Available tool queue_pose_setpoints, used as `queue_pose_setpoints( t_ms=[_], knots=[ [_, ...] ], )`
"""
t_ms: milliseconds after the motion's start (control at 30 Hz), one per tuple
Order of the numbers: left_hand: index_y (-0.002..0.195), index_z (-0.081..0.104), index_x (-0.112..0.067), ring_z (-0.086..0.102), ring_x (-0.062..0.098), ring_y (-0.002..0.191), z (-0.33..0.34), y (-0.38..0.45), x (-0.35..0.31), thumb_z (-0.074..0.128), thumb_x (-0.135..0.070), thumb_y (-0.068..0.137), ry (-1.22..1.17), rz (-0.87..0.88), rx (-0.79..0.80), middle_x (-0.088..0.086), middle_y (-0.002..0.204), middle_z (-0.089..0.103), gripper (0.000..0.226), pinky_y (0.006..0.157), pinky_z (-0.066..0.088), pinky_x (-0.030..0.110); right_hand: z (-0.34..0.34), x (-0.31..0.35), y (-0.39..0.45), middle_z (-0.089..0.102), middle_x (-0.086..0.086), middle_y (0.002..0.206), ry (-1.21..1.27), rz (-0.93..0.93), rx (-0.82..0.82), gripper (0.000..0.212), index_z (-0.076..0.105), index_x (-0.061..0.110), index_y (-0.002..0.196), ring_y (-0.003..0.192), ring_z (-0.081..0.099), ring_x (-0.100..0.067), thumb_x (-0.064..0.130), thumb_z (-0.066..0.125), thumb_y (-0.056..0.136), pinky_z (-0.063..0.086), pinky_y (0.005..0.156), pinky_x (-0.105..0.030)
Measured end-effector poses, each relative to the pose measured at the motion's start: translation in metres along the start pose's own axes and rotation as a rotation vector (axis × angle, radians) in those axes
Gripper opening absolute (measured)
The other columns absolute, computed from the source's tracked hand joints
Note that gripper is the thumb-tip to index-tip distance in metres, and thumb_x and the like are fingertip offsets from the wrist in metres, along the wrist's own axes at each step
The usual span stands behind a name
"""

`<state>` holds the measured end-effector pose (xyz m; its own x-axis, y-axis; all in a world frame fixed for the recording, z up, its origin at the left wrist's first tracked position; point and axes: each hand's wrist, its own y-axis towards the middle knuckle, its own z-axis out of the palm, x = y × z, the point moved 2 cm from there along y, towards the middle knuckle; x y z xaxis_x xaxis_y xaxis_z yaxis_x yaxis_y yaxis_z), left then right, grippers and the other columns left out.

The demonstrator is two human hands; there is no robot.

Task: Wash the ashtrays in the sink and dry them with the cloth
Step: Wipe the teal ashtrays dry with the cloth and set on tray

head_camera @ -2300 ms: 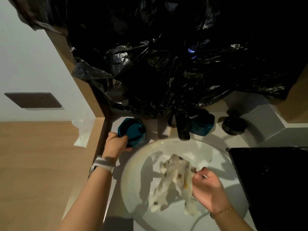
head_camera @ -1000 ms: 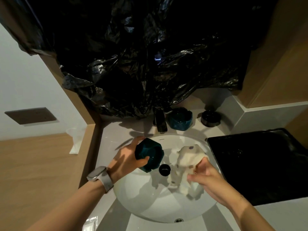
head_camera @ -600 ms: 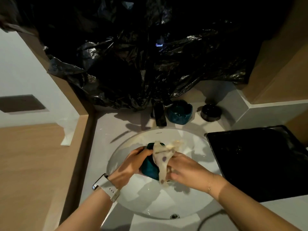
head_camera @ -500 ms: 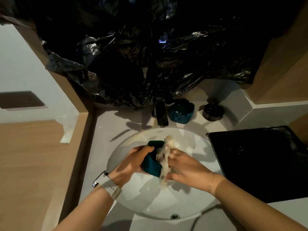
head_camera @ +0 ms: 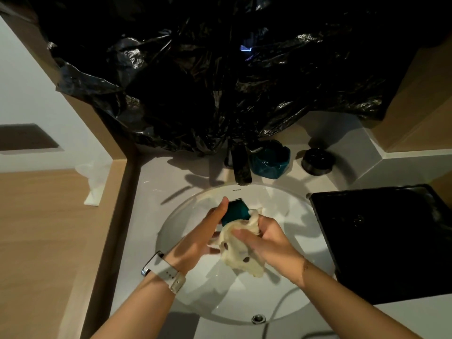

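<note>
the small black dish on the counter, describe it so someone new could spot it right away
Start at the faucet behind the white sink. Right of it sits a teal ashtray, then the black dish, round, glossy and darker, the rightmost item on the back counter.

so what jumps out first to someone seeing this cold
The two hands over the white sink: the left hand holds a teal ashtray while the right hand presses a spotted cloth against it. Behind the tap, crumpled black plastic sheeting fills the upper frame.

Teal ashtray [head_camera: 236,212]; cream cloth [head_camera: 241,253], brown spots; white sink [head_camera: 288,297]; black plastic sheet [head_camera: 220,81].
</note>
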<state>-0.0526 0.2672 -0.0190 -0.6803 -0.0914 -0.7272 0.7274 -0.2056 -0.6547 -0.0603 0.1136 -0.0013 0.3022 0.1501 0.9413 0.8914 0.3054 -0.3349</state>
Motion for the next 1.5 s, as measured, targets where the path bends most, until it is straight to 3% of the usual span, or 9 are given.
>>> queue_pose_setpoints(
  t_ms=[133,333,433,533,667,833,1067,1233,1500],
  knots=[
    [0.110,0.068,-0.004,0.058,0.034,0.111,0.014,-0.004,0.008,0.057,-0.058,0.089,-0.455,-0.060,0.208,0.019,0.109,0.064,0.059,0.112,0.035,0.050,0.012,0.007,-0.004,0.071,-0.009,0.081,0.070,-0.034,0.033,0.014,0.070,0.013,0.081,0.077,0.068,-0.019,0.011,0.061,0.092,0.054,0.073,-0.029],
    [0.097,0.062,-0.010,0.067,0.012,0.071,0.021,-0.009,-0.002,0.052,-0.021,0.097,-0.385,0.028,0.161,0.005,0.083,0.061,0.015,0.068,0.052,0.023,0.010,0.011,-0.013,0.071,0.009,0.093,-0.503,-0.163,0.286,0.013,0.071,0.026,0.096,0.094,0.063,0.000,0.034,0.061,0.092,0.046,0.079,-0.009],
    [0.115,0.050,-0.021,0.062,-0.018,0.067,0.015,-0.003,-0.005,0.047,0.010,0.097,-0.543,-0.039,0.145,-0.014,0.096,0.058,0.036,0.060,0.046,0.003,-0.003,0.015,-0.008,0.068,0.011,0.098,-0.768,-0.199,0.370,0.030,0.073,0.018,0.096,0.099,0.058,0.000,0.044,0.058,0.091,0.044,0.083,-0.011],
    [0.103,0.060,-0.019,0.062,0.008,0.083,0.012,0.005,-0.003,0.069,-0.021,0.088,-0.437,-0.010,0.235,-0.006,0.090,0.063,0.018,0.076,0.047,0.020,-0.007,0.006,-0.003,0.068,0.015,0.100,-0.571,-0.147,0.294,0.027,0.070,0.027,0.101,0.100,0.062,0.000,0.047,0.064,0.084,0.048,0.090,-0.021],
    [0.080,0.067,-0.007,0.063,0.023,0.065,0.027,0.004,0.002,0.055,-0.044,0.090,-0.412,0.041,0.123,0.011,0.069,0.061,0.040,0.065,0.051,0.031,0.011,0.002,-0.005,0.073,-0.006,0.089,-0.001,0.040,0.117,0.018,0.069,0.009,0.100,0.085,0.071,-0.017,0.023,0.062,0.093,0.056,0.075,-0.028],
    [0.124,0.053,-0.004,0.066,0.026,0.090,0.030,0.008,0.018,0.053,-0.069,0.078,-0.135,0.192,-0.067,0.016,0.097,0.063,0.080,0.072,0.052,0.031,0.013,0.011,0.001,0.070,-0.023,0.092,0.237,0.133,-0.020,0.037,0.066,-0.001,0.101,0.086,0.071,-0.030,0.033,0.054,0.096,0.055,0.082,-0.041],
    [0.095,0.060,-0.022,0.067,-0.002,0.066,0.023,0.009,0.007,0.044,-0.018,0.103,-0.213,0.166,0.055,-0.017,0.067,0.070,0.017,0.061,0.051,0.015,0.007,0.007,-0.005,0.074,-0.002,0.083,-0.080,-0.003,0.174,0.012,0.072,0.022,0.094,0.082,0.071,-0.012,0.028,0.062,0.092,0.054,0.073,-0.025],
    [0.100,0.060,-0.027,0.068,-0.004,0.059,0.016,0.011,-0.003,0.045,-0.033,0.102,-0.327,0.159,-0.011,-0.016,0.072,0.072,0.017,0.064,0.052,0.024,-0.003,0.004,-0.003,0.070,-0.003,0.096,-0.476,-0.088,0.218,0.054,0.065,0.006,0.099,0.092,0.066,-0.011,0.049,0.061,0.067,0.052,0.087,-0.037],
    [0.097,0.062,-0.002,0.065,0.024,0.079,0.042,-0.007,0.002,0.054,-0.047,0.089,-0.290,0.201,-0.013,0.017,0.085,0.064,0.046,0.073,0.052,0.033,0.007,0.002,-0.004,0.064,-0.019,0.072,0.095,0.019,0.025,0.018,0.066,0.001,0.079,0.071,0.062,-0.027,0.013,0.053,0.077,0.051,0.066,-0.036]
  ],
)
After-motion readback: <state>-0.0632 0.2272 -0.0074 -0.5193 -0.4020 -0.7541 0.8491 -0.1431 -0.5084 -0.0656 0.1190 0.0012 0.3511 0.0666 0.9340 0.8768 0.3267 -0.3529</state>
